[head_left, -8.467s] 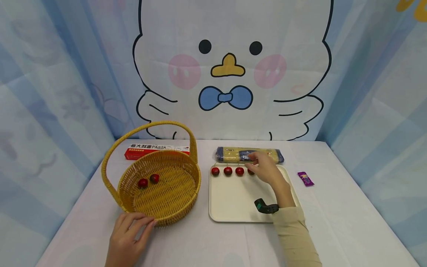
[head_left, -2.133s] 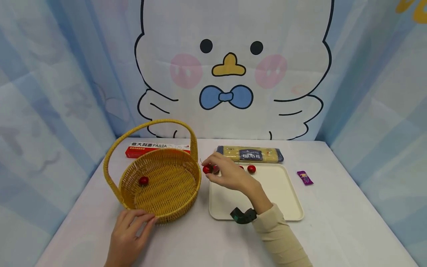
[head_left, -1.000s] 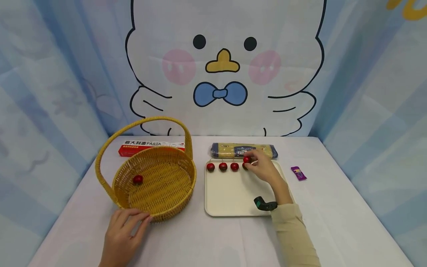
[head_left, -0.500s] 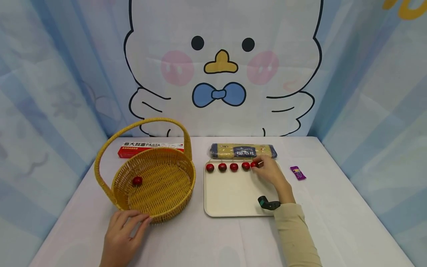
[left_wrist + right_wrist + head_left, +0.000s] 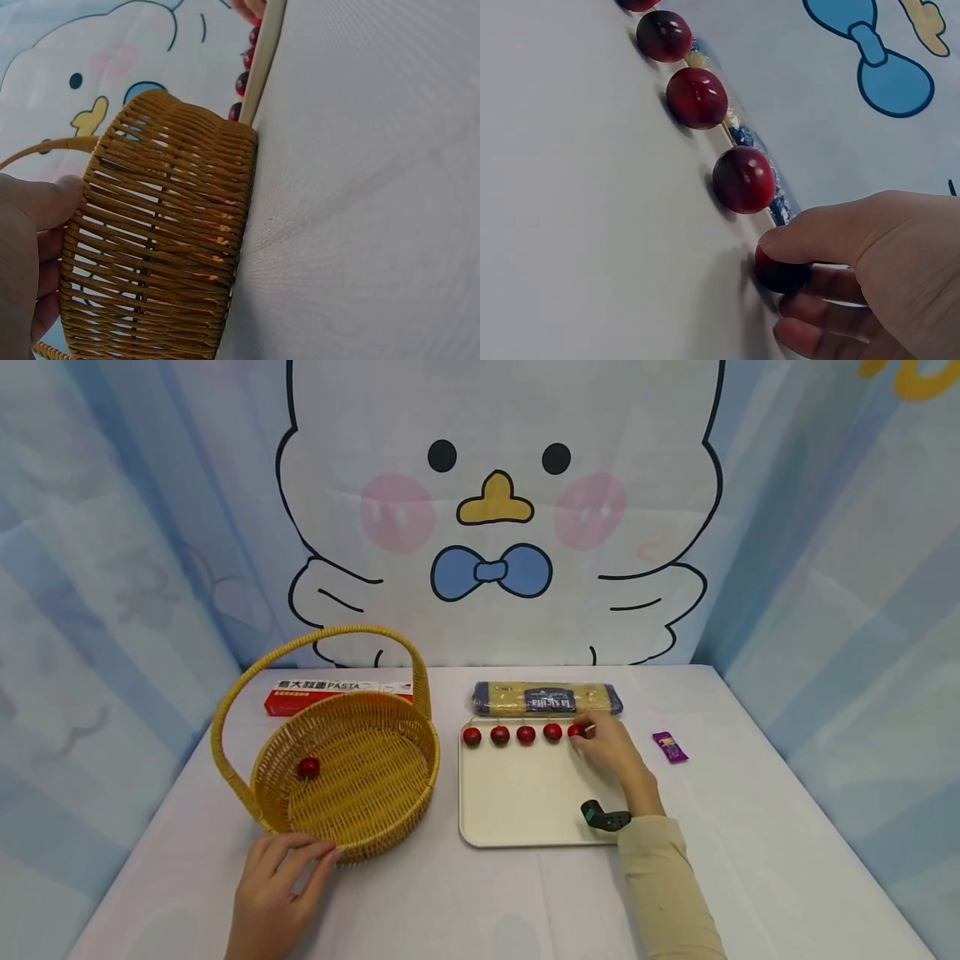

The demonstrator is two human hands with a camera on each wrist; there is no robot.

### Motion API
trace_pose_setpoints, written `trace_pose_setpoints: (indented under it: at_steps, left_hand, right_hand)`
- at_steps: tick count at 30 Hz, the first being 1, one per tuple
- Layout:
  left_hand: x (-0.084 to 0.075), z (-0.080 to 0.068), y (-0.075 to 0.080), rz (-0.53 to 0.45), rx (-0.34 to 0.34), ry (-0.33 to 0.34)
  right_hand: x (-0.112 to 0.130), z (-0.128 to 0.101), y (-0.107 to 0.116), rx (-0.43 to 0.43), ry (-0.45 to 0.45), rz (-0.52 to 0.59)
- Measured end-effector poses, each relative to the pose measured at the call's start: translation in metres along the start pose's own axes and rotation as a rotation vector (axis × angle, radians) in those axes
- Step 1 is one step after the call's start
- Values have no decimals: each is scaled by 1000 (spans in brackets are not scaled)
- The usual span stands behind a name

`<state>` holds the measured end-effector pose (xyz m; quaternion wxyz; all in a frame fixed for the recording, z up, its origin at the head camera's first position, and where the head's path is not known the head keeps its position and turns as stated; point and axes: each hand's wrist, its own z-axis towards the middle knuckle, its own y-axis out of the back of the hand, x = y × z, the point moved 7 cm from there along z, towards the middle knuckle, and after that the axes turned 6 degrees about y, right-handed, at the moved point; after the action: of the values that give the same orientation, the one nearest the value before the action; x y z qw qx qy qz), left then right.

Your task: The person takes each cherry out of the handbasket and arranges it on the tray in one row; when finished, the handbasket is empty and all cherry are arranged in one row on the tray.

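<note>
Gently, my right hand (image 5: 611, 752) pinched the fifth cherry (image 5: 780, 271) between thumb and fingertips (image 5: 810, 283), the fruit sitting at the right end of the row along the far edge of the cream tray (image 5: 525, 802). I judged it light, smooth and a little slippery, round enough to roll once let go, and soft enough to bruise, so a light hold on its sides seemed better than a squeeze; I could not see a stem to take it by. Four other cherries (image 5: 512, 734) lay in line to its left, close but apart from one another. My left hand (image 5: 273, 893) rested with curled fingers against the near wall of the wicker basket (image 5: 345, 768), thumb touching the weave, steadying a thing I took to be stiff and light. One cherry in the basket (image 5: 308, 767) lay on the basket floor. Behind the tray lay a bag of pasta (image 5: 547, 699), behind the basket a red pasta box (image 5: 330, 693), and a small purple packet (image 5: 670, 747) lay off to the right on the white table (image 5: 750, 860).
</note>
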<state>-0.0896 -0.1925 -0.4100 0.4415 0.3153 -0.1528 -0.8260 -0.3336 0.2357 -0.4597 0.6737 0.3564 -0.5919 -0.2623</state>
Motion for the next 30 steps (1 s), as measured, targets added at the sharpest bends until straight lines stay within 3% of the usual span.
trace_pose_setpoints:
  at_steps: [7,15,22,30]
  left_hand:
    - [1,-1,1,-22,-39,-16]
    - [2,-1,0,-24,-38,-14]
    - [3,-1,0,-47,-55,-19]
    - [4,-2,0,-32,-45,-13]
  right_hand:
    - [3,0,1,-36,20,-12]
    - [8,-4,7,-6,-26,-5]
    - [19,-6,17,-29,57,-18]
    - [15,-1,1,32,91,-13]
